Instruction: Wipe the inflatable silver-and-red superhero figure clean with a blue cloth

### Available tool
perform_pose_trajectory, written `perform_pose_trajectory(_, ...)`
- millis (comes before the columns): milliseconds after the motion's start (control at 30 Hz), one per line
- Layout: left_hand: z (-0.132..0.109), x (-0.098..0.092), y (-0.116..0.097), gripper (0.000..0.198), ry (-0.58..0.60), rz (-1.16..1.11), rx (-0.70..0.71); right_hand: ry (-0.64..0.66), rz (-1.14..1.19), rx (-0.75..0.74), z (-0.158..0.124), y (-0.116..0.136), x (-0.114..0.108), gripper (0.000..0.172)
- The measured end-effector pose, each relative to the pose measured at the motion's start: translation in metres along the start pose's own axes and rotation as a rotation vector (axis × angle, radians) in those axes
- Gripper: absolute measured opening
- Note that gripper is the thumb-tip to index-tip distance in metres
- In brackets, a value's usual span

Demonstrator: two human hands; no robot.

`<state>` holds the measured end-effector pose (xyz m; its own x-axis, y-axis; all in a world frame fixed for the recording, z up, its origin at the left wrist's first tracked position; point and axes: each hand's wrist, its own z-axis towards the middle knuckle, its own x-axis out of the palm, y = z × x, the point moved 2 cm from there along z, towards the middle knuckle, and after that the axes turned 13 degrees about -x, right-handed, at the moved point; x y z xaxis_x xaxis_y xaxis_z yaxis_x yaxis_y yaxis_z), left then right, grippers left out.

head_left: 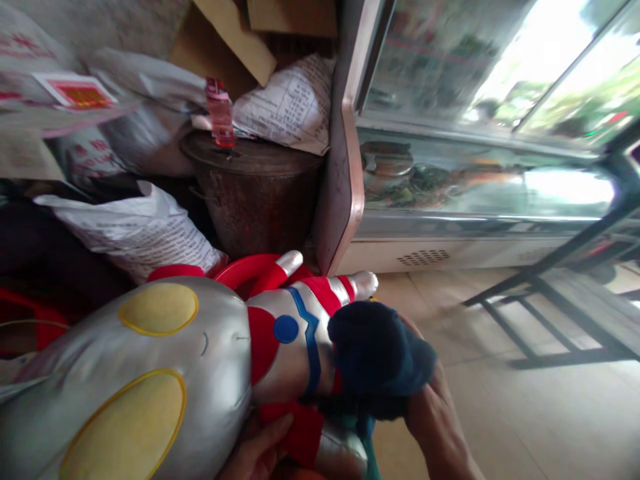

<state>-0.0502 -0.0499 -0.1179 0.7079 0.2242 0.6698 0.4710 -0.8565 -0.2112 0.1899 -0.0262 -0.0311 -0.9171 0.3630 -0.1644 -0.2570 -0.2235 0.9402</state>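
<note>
Glass-fronted display cabinet (480, 167), metal-framed, with a rounded pinkish end panel: fills the upper right; its base meets the floor along a straight edge.

Pale tiled floor (525, 400): the widest open room lies here, right of the hands, bounded further right by a dark metal frame (550, 300) standing on thin angled legs.

Large silver plastic hero figure (200, 360), glossy and hard-looking, with oval yellow eyes, red panels, a blue stripe and a round blue chest disc: lies on its side across the lower left, head toward the camera, legs pointing toward the cabinet's end panel. Clutter crowds it on the left and behind.

Round rusty brown metal drum (255, 193): stands just behind the figure, a pink plastic bottle (220, 113) upright on its lid.

White printed woven sacks (135, 233), crinkled: heaped left of the drum and above it, with brown cardboard flaps (240, 33) at the top.

Dark blue soft cloth (377, 360), bunched: pressed against the figure's waist.

Right hand (430, 400): forearm rising from the lower edge, fingers buried under the cloth and clenched round it.

Left hand (260, 447): low under the figure's red hip, thumb laid on the red plastic; whether the fingers are curled or spread cannot be made out.
</note>
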Motion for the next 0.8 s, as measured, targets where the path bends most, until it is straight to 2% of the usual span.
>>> perform_pose_trajectory(100,-0.001,-0.002,0.000,0.045,-0.036,0.048,0.000,0.116,-0.206,-0.142,0.016,-0.006,0.025,0.073)
perform_pose_trajectory(200,-0.001,-0.004,-0.002,0.052,-0.059,0.017,0.037,0.239,-0.431,-0.277,0.020,-0.017,0.042,0.087)
perform_pose_trajectory(300,0.000,-0.004,-0.005,0.062,-0.105,-0.121,0.074,0.248,-0.403,-0.265,0.022,-0.025,0.044,0.087)
perform_pose_trajectory(400,-0.001,-0.004,-0.007,0.096,-0.200,-0.209,0.090,0.204,-0.311,-0.189,0.029,-0.031,0.036,0.079)
perform_pose_trajectory(500,-0.004,-0.004,-0.009,0.127,-0.269,-0.175,0.168,0.187,-0.273,-0.105,0.036,-0.038,0.027,0.072)
perform_pose_trajectory(600,-0.007,-0.005,-0.010,0.128,-0.236,-0.101,0.178,0.180,-0.236,-0.084,0.040,-0.044,0.022,0.069)
perform_pose_trajectory(800,-0.005,-0.011,-0.008,0.118,-0.200,-0.059,0.154,0.229,-0.231,-0.146,0.034,-0.049,0.022,0.053)
